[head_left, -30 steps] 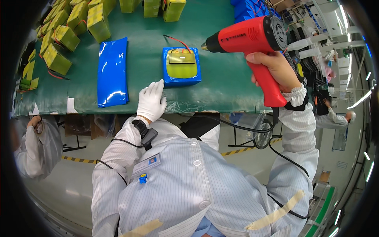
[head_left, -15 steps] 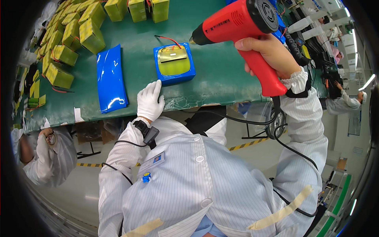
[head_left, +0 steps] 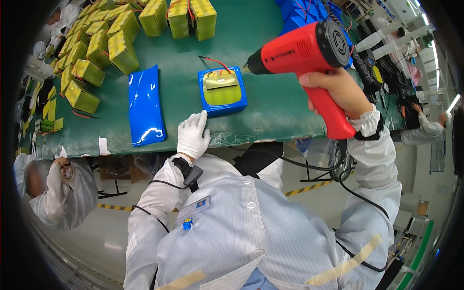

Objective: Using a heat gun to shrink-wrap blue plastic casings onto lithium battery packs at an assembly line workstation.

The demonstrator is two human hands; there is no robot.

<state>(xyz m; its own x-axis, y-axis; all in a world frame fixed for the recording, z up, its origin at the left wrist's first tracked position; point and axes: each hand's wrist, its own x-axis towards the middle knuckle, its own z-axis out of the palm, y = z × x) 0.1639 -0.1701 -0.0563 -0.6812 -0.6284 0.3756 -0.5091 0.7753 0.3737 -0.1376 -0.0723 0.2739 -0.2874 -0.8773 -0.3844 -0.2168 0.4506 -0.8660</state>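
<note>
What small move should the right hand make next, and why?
Perhaps the right hand should bring the gun slightly left, over the pack: its nozzle appears beside the far right corner, and the left hand is at the near left corner.

Heat gun (head_left: 304, 52) in right grip (head_left: 340, 92)

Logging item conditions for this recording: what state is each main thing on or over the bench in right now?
Right hand: bare, closed around the heat gun's grip
Heat gun: held up, nozzle toward the wrapped pack; on or off unclear
Left hand: gloved, fingertip at the pack's near left corner
Wrapped pack: blue around sides, yellow top partly exposed
Blue sheet: lying flat
Yellow packs: grouped, without blue wrap
</note>
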